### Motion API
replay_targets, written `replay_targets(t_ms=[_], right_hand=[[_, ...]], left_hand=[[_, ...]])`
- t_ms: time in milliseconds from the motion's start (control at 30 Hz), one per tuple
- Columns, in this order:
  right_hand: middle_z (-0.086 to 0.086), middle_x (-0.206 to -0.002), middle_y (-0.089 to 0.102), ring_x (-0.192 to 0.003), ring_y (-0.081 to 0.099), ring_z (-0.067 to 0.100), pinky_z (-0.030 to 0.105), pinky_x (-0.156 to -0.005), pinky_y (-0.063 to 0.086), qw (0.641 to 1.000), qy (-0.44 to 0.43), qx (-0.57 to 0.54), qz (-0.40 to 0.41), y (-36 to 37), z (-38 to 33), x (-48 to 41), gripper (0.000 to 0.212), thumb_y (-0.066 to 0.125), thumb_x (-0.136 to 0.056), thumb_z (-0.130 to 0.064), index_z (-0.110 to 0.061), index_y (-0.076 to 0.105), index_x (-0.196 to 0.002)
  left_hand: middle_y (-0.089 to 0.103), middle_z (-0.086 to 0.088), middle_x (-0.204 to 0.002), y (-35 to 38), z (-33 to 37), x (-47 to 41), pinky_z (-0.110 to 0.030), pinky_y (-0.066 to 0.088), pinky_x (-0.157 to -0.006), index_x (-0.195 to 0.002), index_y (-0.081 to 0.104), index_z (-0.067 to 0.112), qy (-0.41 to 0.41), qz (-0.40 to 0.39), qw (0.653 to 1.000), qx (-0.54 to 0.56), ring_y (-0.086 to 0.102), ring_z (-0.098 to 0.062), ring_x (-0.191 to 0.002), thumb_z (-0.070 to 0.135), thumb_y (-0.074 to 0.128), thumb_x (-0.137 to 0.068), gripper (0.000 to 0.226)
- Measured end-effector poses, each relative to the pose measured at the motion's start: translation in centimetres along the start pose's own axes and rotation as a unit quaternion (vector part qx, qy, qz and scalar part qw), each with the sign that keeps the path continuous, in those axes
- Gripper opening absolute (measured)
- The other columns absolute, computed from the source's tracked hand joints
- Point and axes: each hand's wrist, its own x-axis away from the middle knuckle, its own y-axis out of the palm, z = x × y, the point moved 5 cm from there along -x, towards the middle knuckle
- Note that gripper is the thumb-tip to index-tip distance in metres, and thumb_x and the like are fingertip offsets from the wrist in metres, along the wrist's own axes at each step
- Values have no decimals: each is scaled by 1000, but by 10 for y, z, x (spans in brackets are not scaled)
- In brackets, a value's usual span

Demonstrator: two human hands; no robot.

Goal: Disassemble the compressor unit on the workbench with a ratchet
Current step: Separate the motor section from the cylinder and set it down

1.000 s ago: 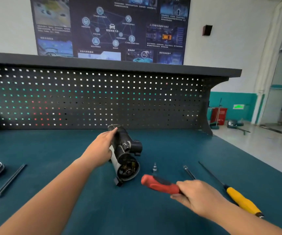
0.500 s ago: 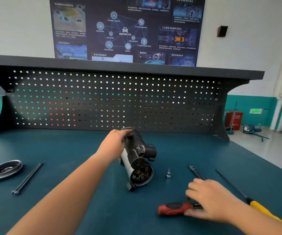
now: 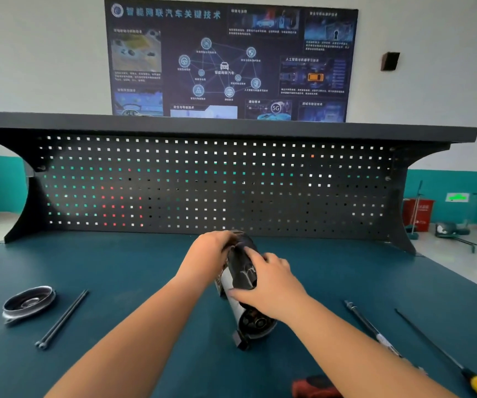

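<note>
So the right hand (image 3: 271,285) let go of the red ratchet (image 3: 311,386), which now lies on the table (image 3: 116,282) at bottom right. Both hands are on the compressor unit (image 3: 243,271) mid-table: the left hand (image 3: 205,254) grips the far end and the right fingers (image 3: 241,295) curl round its middle.

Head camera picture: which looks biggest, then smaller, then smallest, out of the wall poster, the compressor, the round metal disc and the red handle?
1. wall poster
2. compressor, though it is partly covered
3. round metal disc
The red handle is cut off at the picture's bottom edge, so I can't rank it against the disc.
</note>
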Motion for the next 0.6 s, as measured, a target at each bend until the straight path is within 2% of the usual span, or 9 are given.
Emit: replay_targets(t_ms=[67,167,300,400,600], right_hand=[[0,-136,34,-130,24,24,37,-93,40,1000,3,-14,2,1,1,-1,93,60,-75,-65,-40,8,-148],[0,-136,36,-129,26,24,35,-91,40,1000,6,-18,-1,-1,0,-1,93,61,-75,-65,-40,8,-148],[0,-135,37,-129,27,25,36,-92,41,1000,15,-21,-7,-4,-1,0,94,62,-75,-64,-40,9,-148],[0,-134,38,-129,28,24,37,-93,41,999,19,-29,-5,-6,-1,0,93,64,-74,-63,-40,11,-148],[-1,-136,36,-130,25,23,36,-94,40,998,32,-47,-10,-6,-2,2,93,65,-75,-60,-40,11,-148]], left_hand=[[68,-8,-109,-1,-3,2,-33,46,-90,-115,64,10,-12,5,1000,22,61,-24,-102,4,52,-91,28],[67,-7,-108,-1,-6,2,-29,46,-90,-113,65,10,-12,-1,999,40,61,-21,-101,3,57,-86,29],[62,-5,-110,5,-1,-4,-28,44,-90,-119,61,14,13,-28,999,-28,55,-19,-105,7,55,-90,30],[60,-6,-110,8,-1,-6,-23,41,-82,-119,60,13,29,-30,996,-74,53,-20,-104,5,50,-92,31],[63,-7,-110,9,-1,-3,-22,39,-80,-118,63,11,40,5,997,-60,56,-22,-102,2,51,-90,31]])
